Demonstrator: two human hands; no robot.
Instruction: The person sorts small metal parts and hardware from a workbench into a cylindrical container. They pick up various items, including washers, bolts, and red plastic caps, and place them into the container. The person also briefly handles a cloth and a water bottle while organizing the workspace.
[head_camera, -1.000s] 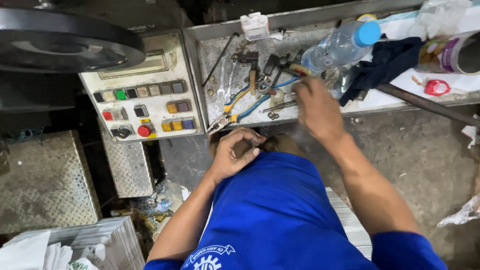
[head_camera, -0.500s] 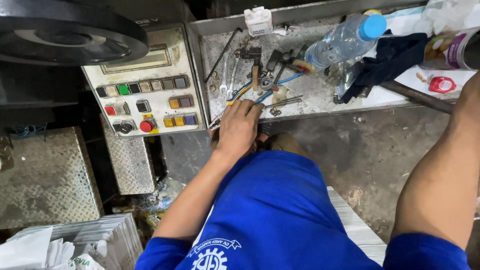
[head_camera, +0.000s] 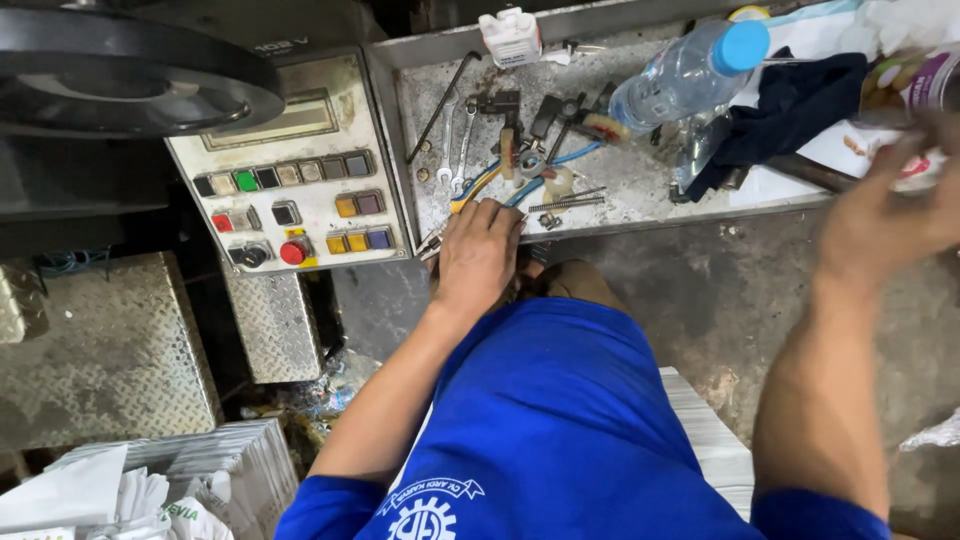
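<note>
My left hand (head_camera: 478, 255) lies on the front edge of a metal tool tray (head_camera: 640, 195), fingers curled over pliers with blue and yellow handles (head_camera: 478, 187). The pliers' jaws stick out to the left of the hand, and I cannot tell whether the hand grips them. My right hand (head_camera: 895, 205) is blurred at the far right, fingers spread. It is just below a purple can (head_camera: 935, 85) and nothing shows in it. I wear a blue shirt (head_camera: 550, 420).
The tray holds wrenches (head_camera: 452, 140), a hex key (head_camera: 440, 105), bolts, a clear water bottle with a blue cap (head_camera: 685, 75), a dark cloth (head_camera: 790, 105) and a small white bottle (head_camera: 510, 35). A control panel with coloured buttons (head_camera: 290, 190) stands left. Stacked paper (head_camera: 220, 470) lies lower left.
My left hand rose from my lap to the tray's front edge, onto the pliers. My right hand left the tools in the tray's middle and swung to the far right.
</note>
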